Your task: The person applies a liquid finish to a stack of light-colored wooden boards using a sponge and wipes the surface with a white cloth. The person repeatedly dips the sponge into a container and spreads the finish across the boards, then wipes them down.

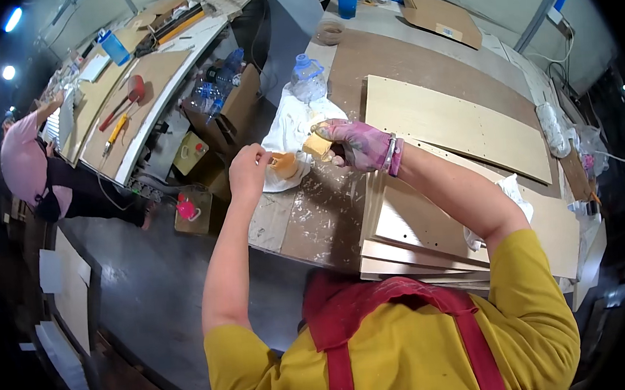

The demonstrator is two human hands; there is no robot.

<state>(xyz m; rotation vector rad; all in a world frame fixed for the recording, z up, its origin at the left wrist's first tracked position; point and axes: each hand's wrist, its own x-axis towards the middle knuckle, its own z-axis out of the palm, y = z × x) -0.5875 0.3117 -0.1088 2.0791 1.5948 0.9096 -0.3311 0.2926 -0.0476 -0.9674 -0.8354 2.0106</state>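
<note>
- Bench: littered with pale shavings.
- Boards: stacked, right.
- Cloth: white, rumpled.
- Right hand: gloved, closed on the yellow block above the bench.
- Left hand: bare, fingertips bunched beside the orange bowl; grip cannot be told.
- Bowl: on the cloth.
- Block: free end toward lower left; long axis unclear, fingers covering part.

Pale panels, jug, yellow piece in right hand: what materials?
Pale panels: probably wood-based board, smooth with slight sheen; flat faces, small dark holes.
Jug: likely clear plastic, glossy; see-through walls, blue top.
Yellow piece: perhaps sponge or foam, matte, no shine; texture unclear.
</note>
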